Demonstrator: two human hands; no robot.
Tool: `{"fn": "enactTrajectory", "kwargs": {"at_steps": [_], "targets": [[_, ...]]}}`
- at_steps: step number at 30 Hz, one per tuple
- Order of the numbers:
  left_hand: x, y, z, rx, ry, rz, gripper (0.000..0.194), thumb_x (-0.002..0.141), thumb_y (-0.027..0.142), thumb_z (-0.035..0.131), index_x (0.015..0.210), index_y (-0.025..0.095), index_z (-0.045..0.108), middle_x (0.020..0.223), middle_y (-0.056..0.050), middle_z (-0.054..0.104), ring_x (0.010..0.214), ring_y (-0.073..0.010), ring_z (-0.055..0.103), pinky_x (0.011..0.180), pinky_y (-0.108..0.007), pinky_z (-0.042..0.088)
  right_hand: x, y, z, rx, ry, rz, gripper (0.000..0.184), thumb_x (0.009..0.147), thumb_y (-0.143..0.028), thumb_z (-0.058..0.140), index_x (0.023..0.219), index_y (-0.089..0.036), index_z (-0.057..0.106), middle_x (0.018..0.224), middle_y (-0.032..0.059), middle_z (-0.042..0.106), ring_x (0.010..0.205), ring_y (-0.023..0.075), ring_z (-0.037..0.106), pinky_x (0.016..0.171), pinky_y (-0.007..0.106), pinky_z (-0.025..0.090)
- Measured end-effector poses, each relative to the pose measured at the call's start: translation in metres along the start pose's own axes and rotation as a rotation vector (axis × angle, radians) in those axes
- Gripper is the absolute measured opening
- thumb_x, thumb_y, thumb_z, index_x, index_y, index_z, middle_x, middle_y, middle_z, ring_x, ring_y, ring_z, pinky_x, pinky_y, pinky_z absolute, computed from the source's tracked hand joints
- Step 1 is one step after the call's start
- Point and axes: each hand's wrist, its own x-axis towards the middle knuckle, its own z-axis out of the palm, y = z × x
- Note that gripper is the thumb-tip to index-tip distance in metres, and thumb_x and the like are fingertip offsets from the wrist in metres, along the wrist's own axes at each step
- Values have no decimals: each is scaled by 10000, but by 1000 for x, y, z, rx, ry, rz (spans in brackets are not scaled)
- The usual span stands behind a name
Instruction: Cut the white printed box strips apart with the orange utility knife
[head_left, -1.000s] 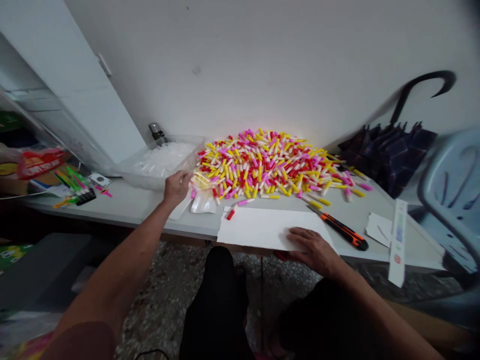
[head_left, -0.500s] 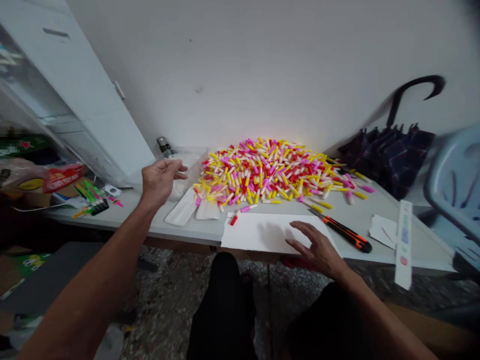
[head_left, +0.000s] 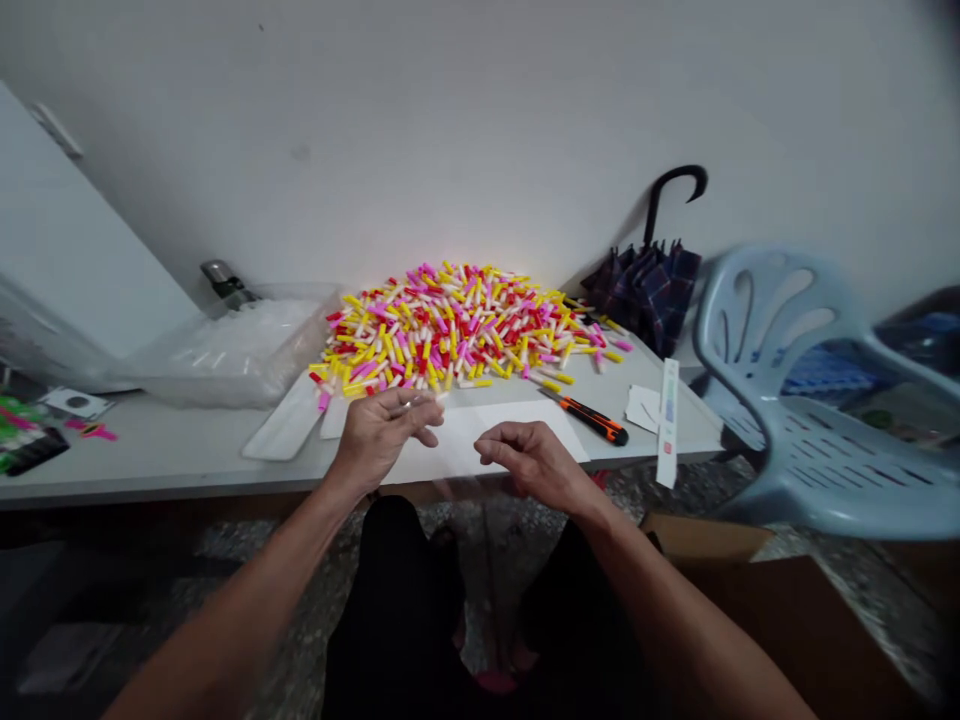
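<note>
Clear plastic tub [head_left: 187, 385] packed with white pieces [head_left: 240, 335]

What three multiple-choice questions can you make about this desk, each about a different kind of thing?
1. Where is the orange-and-black utility knife? A) in the plastic tub B) right of the white paper C) on the chair
2. Which colour is missing from the pile of small tubes? A) red B) yellow C) blue
3. How is the checked umbrella? A) folded, hook handle up B) spread open C) lying on the floor

1: B, it lies beside the paper's right edge.
2: C, only yellow, pink, red and white show.
3: A, its folds hang closed beneath the hook.
</note>
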Motion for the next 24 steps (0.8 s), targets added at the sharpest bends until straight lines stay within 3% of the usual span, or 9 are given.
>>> {"fn": "enactTrajectory", "kwargs": {"at_steps": [4, 8, 13, 20, 24], "targets": [[-14, -31, 17, -182, -30, -150, 428, 690, 471, 938, 928, 145, 796, 862, -54, 784, 712, -160, 731, 738, -269, 592, -16, 22, 1, 199, 56, 121, 392, 912, -536, 729, 751, -180, 693, 559, -43, 552, 455, 80, 390, 451, 247, 286], [-21, -50, 32, -190, -57, -232, 416, 711, 502, 917, 879, 137, 809, 861, -66, 781, 735, -158, 716, 772, -273, 582, -28, 32, 2, 250, 58, 177, 402, 897, -550, 745, 753, -181, 681, 535, -66, 484, 447, 70, 344, 445, 249, 242], [-24, -52, 42, -71, -146, -227, 407, 771, 542, 854, 862, 149, 802, 810, -66, 783, 716, -157, 700, 771, -275, 537, -37, 36, -2, 267, 50, 155, 365, 880, -528, 776, 805, -177, 710, 634, -48, 548, 503, 71, 375, 489, 253, 276], [-34, -48, 48, 220, -394, -114, 368, 926, 523, 681, 895, 181, 814, 804, -47, 785, 726, -168, 710, 742, -281, 501, -38, 45, -10, 354, 125, 69, 314, 899, -504, 781, 990, -203, 774, 776, -10, 630, 661, 114, 492, 590, 266, 330], [-37, -50, 52, 221, -456, -114, 364, 949, 504, 659, 896, 180, 815, 835, -57, 791, 729, -171, 714, 735, -282, 504, -38, 53, -10, 379, 142, 43, 303, 909, -485, 771, 899, -183, 781, 717, -6, 624, 623, 119, 475, 612, 291, 344]]}}
